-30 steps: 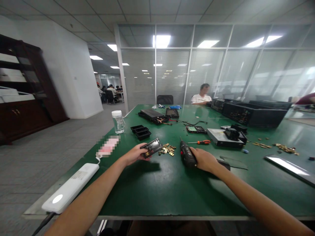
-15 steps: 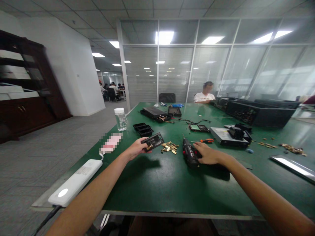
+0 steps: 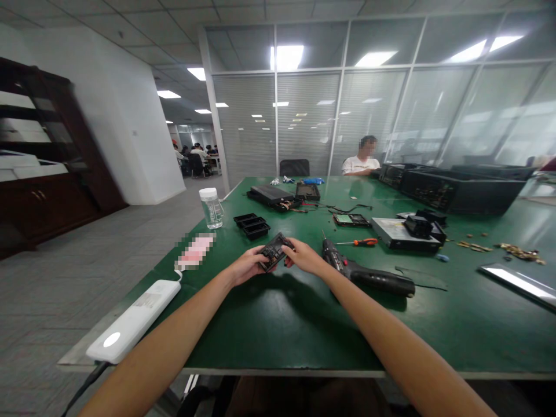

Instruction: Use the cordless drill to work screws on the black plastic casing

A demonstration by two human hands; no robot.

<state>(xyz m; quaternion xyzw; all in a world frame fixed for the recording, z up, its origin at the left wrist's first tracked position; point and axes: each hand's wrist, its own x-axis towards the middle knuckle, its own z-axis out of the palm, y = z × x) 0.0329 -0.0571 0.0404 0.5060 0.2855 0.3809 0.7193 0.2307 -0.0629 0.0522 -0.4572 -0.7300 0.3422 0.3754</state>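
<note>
My left hand [image 3: 244, 267] is closed on the left edge of a small black rectangular plastic part [image 3: 273, 251], held tilted above the table. Some brass-coloured bits show on it. Closed as well, my right hand [image 3: 307, 256] grips the same part from the right, thumb on top; its fingers are partly hidden underneath. A black power drill [image 3: 377, 279] lies on its side to the right of that hand. Behind the drill is a screwdriver [image 3: 365, 242] with an orange and black handle. Black open trays [image 3: 252, 226] stand beyond my left hand.
On the green table [image 3: 282, 333] stand a clear bottle [image 3: 211, 209] and a white power strip [image 3: 135, 319] at left. A silver drive [image 3: 402, 236], brass pieces [image 3: 523, 252] and black computer cases [image 3: 464, 191] occupy the right. A person [image 3: 361, 162] sits at the far side.
My right hand has left the drill and moved left onto the black plastic part. The drill now lies free. The loose brass pieces beside the part are out of sight.
</note>
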